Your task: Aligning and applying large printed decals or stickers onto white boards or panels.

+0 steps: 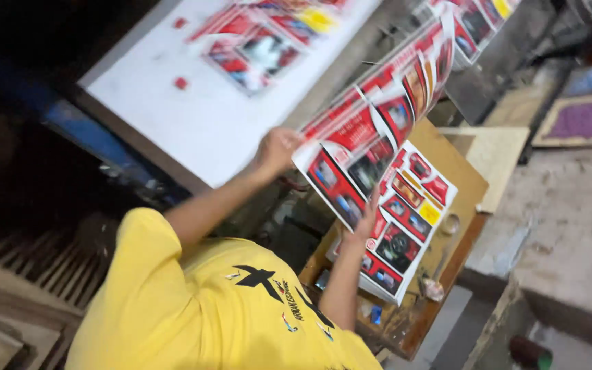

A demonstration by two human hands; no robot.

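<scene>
In the head view, a person in a yellow shirt [193, 308] fills the lower left of the frame, arms reaching up toward the centre. The left hand [277, 149] is clamped on the edge of a printed sheet [371, 130], red, white and black, which arches from the centre to the upper right. The right hand [364, 220] presses, fingers spread, under that sheet's lower edge, touching a stack of similar sheets [405, 226] on a wooden worktop [471, 179]. A white board [193, 123] with more prints lies upper left.
</scene>
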